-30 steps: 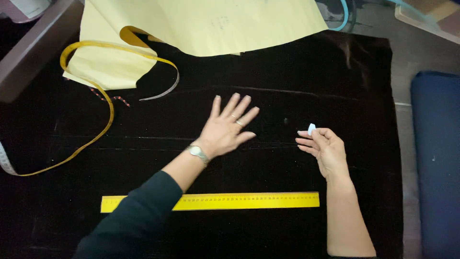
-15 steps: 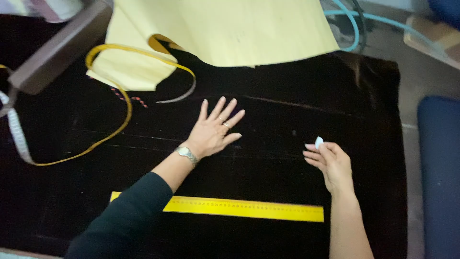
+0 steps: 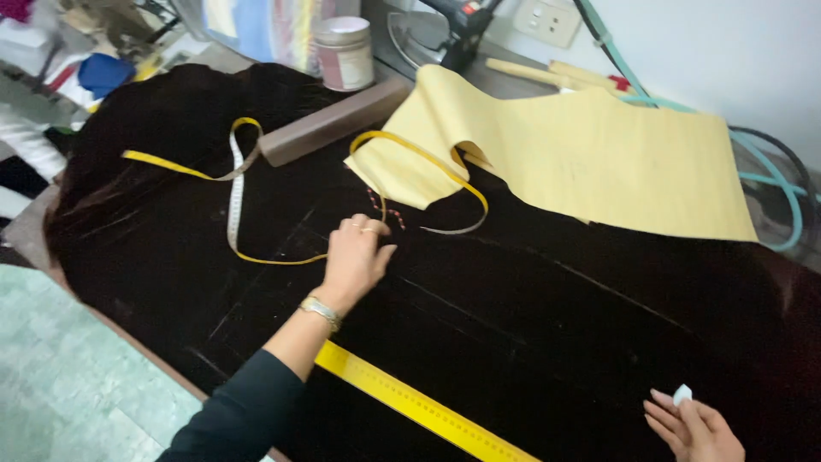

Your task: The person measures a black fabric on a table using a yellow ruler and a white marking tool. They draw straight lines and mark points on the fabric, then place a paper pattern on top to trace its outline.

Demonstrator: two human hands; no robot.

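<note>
on the black velvet cloth (image 3: 530,342) we are pressing our left hand (image 3: 357,257), fingers curled down onto the fabric, just beside the small red pins (image 3: 376,205) and the loop of the yellow measuring tape (image 3: 235,184). our right hand (image 3: 693,428) is resting at the lower right edge, pinching a small white piece of chalk (image 3: 682,394) between fingertips. a yellow ruler (image 3: 419,406) is lying flat between our arms. beyond the tape, a pale yellow paper pattern (image 3: 581,158) is spreading over the cloth's far side. behind it, a round tin with a white lid (image 3: 342,53) is standing beside a long brown bar (image 3: 329,128), with a white wall socket (image 3: 552,21) above. compared with a second ago, our left hand is no longer lying flat and spread mid-cloth; it has moved toward the pins and tape, and our view has swung left.
</note>
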